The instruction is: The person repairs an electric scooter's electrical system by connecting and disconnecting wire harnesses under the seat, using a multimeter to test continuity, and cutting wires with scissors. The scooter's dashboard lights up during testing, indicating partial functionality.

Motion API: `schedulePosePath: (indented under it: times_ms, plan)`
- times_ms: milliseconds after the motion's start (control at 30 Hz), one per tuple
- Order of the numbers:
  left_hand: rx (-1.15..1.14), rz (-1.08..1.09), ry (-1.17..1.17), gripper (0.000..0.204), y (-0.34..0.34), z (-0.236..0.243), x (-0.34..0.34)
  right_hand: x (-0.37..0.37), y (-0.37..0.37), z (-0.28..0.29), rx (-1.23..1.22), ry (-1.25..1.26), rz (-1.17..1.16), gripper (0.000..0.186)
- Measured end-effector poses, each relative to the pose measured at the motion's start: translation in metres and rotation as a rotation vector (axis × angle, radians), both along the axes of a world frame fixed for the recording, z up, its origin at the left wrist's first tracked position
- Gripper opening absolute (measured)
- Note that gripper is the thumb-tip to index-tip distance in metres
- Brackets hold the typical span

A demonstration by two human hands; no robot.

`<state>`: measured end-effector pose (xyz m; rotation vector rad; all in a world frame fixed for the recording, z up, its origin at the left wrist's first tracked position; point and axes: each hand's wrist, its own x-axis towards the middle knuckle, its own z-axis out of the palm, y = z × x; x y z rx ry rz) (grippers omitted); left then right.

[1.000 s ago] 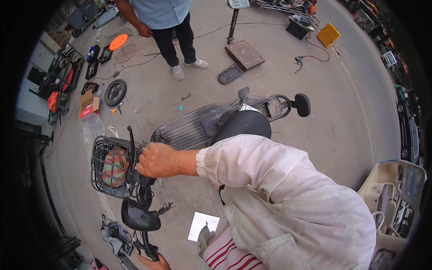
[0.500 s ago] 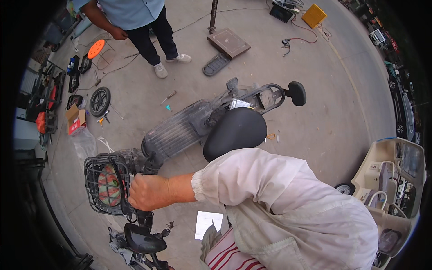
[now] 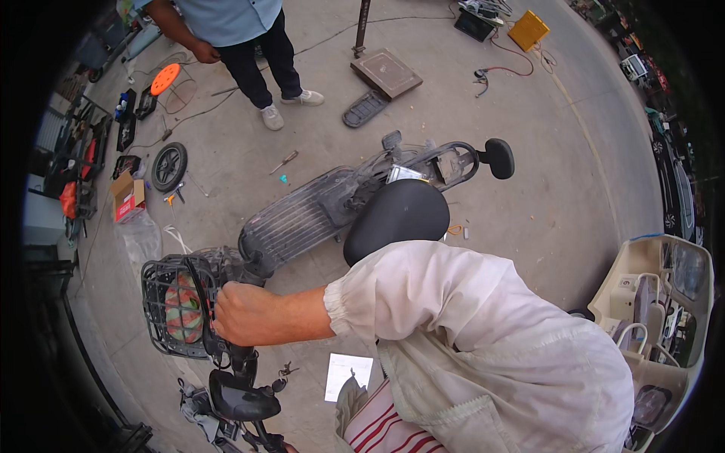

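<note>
Reaching across from the right, my right hand point(image 3: 245, 312) is closed round the handlebar grip of a black electric scooter, its fingertips mostly hidden beneath the hand. Only a sliver of my left hand point(image 3: 290, 448) shows at the lower edge, by the other end of the handlebar; its fingers cannot be made out. A wire basket point(image 3: 152, 317) is fixed at the front, with a red and green patterned thing point(image 3: 183, 308) inside. Nearer me are a black mirror point(image 3: 243, 395) and a bunch of keys point(image 3: 286, 370). Behind stretch the ribbed footboard point(image 3: 294, 219) and black saddle point(image 3: 396, 219).
A person in a light blue shirt point(image 3: 234, 19) stands beyond the scooter, near a platform scale point(image 3: 387, 72). A loose wheel point(image 3: 169, 167), screwdriver point(image 3: 285, 161), opened carton point(image 3: 128, 198) and orange stool point(image 3: 165, 78) are to the left. A beige vehicle point(image 3: 604, 302) stands at right.
My right hand has shifted slightly up and its wrist has turned a little, still round the grip. The whole view has moved slightly.
</note>
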<state>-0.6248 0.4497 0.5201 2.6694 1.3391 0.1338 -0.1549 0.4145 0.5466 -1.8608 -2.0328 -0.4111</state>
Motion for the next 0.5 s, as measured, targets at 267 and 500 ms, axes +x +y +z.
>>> schedulePosePath:
  times_ms: [267,500]
  plan:
    - [-0.003,0.166,-0.096,0.046,-0.001,-0.025,-0.015,0.017,0.011,0.036,-0.644,0.141,0.012,0.027]
    - [0.095,0.213,-0.091,0.035,-0.007,-0.036,-0.031,0.023,0.014,0.052,-0.798,0.194,0.026,0.027]
